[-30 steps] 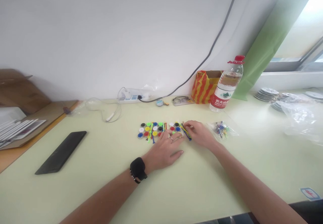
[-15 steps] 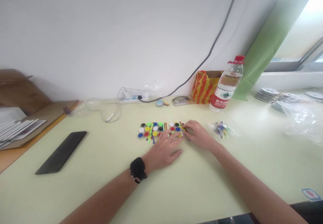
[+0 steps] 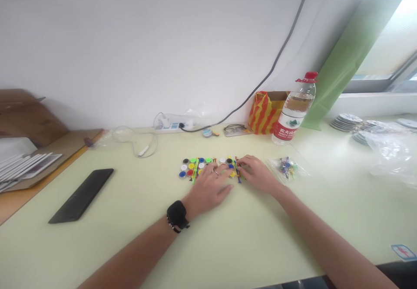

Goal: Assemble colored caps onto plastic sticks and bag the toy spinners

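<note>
A cluster of small coloured discs (image 3: 192, 167) lies on the pale green table (image 3: 228, 237), crossed by thin coloured sticks (image 3: 195, 172). My left hand (image 3: 210, 187), with a ring and a black watch on the wrist, lies flat with fingers stretched over the right part of the discs. My right hand (image 3: 257, 174) sits just to the right of it, fingers curled onto a bunch of yellow, blue and green sticks (image 3: 237, 172) at the cluster's right edge.
A small clear bag of coloured pieces (image 3: 286, 167) lies right of my right hand. A water bottle (image 3: 293, 111), a striped bag (image 3: 263, 113), glasses (image 3: 234, 129) and a power strip (image 3: 169, 126) stand along the wall. A black phone (image 3: 81, 195) lies at left.
My left hand has slid forward and slightly left over the discs. My right hand has drawn in closer to the cluster with the sticks.
</note>
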Tool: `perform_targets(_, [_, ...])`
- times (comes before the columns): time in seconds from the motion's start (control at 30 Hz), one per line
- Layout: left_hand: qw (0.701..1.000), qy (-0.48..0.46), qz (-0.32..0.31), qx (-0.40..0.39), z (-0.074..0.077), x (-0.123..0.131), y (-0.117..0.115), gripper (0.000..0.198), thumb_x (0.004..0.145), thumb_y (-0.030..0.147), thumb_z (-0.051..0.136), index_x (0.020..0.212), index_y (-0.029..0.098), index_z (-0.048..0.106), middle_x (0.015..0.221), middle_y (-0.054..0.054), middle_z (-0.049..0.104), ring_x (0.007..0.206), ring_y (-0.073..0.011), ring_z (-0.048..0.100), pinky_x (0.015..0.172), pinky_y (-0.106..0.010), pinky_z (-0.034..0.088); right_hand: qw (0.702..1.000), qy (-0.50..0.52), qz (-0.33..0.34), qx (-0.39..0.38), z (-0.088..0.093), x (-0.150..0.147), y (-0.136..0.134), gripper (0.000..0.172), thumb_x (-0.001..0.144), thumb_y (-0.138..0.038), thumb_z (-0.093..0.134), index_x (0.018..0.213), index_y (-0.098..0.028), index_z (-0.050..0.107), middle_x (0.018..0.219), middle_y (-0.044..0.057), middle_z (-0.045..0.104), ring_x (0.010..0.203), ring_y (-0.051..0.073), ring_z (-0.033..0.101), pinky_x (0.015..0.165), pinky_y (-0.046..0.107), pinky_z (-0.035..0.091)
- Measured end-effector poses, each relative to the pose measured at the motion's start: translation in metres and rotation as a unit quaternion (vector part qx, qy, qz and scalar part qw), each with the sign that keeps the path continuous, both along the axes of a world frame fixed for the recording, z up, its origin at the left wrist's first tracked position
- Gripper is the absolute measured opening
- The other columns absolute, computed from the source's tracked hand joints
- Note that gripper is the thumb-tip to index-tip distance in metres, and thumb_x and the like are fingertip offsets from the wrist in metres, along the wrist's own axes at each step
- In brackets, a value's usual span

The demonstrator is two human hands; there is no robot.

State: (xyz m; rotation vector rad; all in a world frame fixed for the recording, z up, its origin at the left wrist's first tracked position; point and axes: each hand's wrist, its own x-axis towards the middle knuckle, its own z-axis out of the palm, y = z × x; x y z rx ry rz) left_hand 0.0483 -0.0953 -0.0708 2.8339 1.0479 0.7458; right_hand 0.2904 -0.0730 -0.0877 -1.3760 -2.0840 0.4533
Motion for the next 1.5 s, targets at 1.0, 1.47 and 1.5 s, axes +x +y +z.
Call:
perform_targets(1.0, [0.977,-0.062,0.103,-0.175,-0.013,-0.082,0.078,0.054,0.104,0.059,0.040,0.144,0.029,0.060,0.153,-0.004,0.057,0.147,-0.0272,0.043,0.126,-0.050,0.029,0.988,-0.134,-0.026,-0.068,-0.015,-0.066,-0.016,0.091,0.102,-0.070,0.015,0.168,-0.008,0.002,0.173,0.014,0.003,0.161,0.028,0.004,0.130,0.052,0.003])
perform_targets(1.47, [0.978,-0.106,0.090,-0.154,-0.010,-0.082,0.074,0.047,0.104,0.055,0.044,0.136,0.027,0.066,0.146,-0.004,0.062,0.143,-0.0268,0.047,0.123,-0.050,0.034,0.993,-0.083,0.052,-0.066,-0.008,-0.045,-0.017,0.069,0.107,-0.059,0.019,0.168,-0.025,0.017,0.175,0.005,0.008,0.162,0.025,0.004,0.130,0.053,0.005])
perform_targets(1.5, [0.977,-0.132,0.094,-0.136,-0.008,-0.081,0.072,0.045,0.105,0.052,0.044,0.133,0.026,0.066,0.143,-0.005,0.064,0.141,-0.0263,0.048,0.122,-0.049,0.036,0.993,-0.077,0.060,-0.065,-0.009,-0.041,-0.016,0.068,0.108,-0.056,0.018,0.168,-0.025,0.017,0.175,0.005,0.009,0.161,0.024,0.005,0.131,0.051,0.006])
